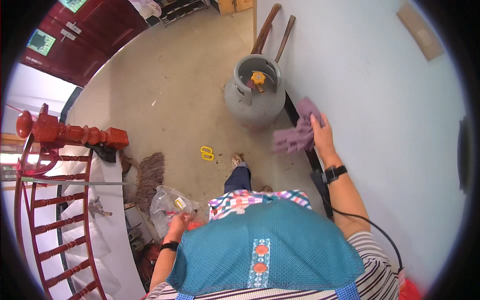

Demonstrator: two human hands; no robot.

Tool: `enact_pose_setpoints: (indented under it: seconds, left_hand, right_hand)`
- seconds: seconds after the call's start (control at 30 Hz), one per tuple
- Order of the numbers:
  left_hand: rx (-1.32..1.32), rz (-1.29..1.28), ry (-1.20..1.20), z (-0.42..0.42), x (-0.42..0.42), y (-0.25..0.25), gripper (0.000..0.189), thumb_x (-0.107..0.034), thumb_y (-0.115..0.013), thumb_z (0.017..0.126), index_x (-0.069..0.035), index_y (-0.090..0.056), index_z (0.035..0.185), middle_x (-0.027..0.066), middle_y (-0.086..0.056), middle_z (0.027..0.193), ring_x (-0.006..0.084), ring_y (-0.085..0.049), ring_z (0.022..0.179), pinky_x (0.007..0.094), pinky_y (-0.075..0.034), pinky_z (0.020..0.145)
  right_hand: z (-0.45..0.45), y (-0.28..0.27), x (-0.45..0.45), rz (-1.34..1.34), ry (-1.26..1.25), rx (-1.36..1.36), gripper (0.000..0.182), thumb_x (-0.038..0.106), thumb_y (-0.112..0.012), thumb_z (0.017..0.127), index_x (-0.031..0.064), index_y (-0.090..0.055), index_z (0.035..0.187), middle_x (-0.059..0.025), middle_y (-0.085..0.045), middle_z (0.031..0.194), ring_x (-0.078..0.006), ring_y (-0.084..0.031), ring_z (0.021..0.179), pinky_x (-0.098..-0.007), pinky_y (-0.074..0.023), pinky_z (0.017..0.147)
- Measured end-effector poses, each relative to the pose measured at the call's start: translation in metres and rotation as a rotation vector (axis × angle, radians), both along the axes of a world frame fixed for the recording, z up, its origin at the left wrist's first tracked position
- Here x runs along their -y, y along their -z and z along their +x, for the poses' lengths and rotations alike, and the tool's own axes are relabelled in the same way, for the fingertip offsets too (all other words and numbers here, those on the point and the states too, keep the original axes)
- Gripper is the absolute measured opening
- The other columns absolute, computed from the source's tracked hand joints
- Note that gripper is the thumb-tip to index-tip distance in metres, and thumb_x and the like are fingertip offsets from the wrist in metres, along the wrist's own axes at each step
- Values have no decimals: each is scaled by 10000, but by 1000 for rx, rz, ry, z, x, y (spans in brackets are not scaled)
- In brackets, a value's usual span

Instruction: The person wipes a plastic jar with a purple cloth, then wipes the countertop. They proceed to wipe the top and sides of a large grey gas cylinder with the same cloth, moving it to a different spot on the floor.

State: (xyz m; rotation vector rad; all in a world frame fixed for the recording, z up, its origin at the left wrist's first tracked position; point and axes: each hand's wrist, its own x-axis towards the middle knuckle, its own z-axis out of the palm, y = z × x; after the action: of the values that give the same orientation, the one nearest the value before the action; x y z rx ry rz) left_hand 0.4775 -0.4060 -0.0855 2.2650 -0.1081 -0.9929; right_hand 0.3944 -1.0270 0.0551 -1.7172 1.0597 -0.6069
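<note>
My right hand (pixel 321 135) grips a crumpled purple cloth (pixel 300 131), partly blurred, beside the pale wall. Close to it on the floor stands a grey gas cylinder (pixel 255 101) with a yellow valve knob (pixel 258 78) inside its collar. My left hand (pixel 180 224) is low on the left, its fingers curled. Around and beyond it lies a clear plastic bag (pixel 163 202), with something red (pixel 195 225) partly hidden at the fingers. Whether the left hand holds the bag cannot be made out.
Wooden handles (pixel 267 28) lean on the wall behind the cylinder. A yellow plastic piece (pixel 207 153) lies on the concrete floor (pixel 150 101). On the left are a broom head (pixel 150 180) and a red wooden stair railing (pixel 62 200). A black cable (pixel 378 230) runs beside my right arm.
</note>
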Motion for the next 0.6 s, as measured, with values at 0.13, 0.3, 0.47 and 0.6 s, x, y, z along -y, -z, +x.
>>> enact_pose_setpoints:
  seconds: [0.13, 0.3, 0.47, 0.6]
  left_hand:
    - [155, -9, 38, 95, 98, -9, 275, -235, -578, 881, 23, -642, 953, 175, -671, 778, 237, -675, 734, 344, -514, 662]
    - [263, -225, 236, 214, 289, -67, 347, -277, -520, 936, 48, -607, 1022, 150, -678, 835, 173, -645, 800, 299, -499, 727]
    - [350, -356, 314, 277, 447, -105, 413, -326, -547, 915, 27, -570, 1129, 212, -647, 1018, 282, -632, 954, 360, -486, 814]
    - [613, -390, 310, 298, 534, -69, 564, -370, -613, 847, -2, -471, 1251, 248, -574, 1147, 382, -559, 1067, 419, -448, 911]
  right_hand:
    - [74, -25, 54, -350, -50, 47, 497, 288, -601, 882, -70, -488, 1208, -221, -513, 1227, -339, -492, 1147, -355, -375, 989]
    - [173, -32, 80, -684, -255, 67, 366, 138, -660, 813, 53, -558, 1155, -152, -479, 1236, -336, -493, 1107, -374, -397, 965]
    - [240, 58, 88, -962, -489, -434, 511, 203, -628, 822, 145, -447, 1296, -155, -436, 1287, -362, -433, 1164, -391, -417, 947]
    - [274, 65, 97, -731, -582, -630, 533, 262, -562, 863, 185, -369, 1353, -137, -456, 1275, -354, -463, 1149, -425, -432, 926]
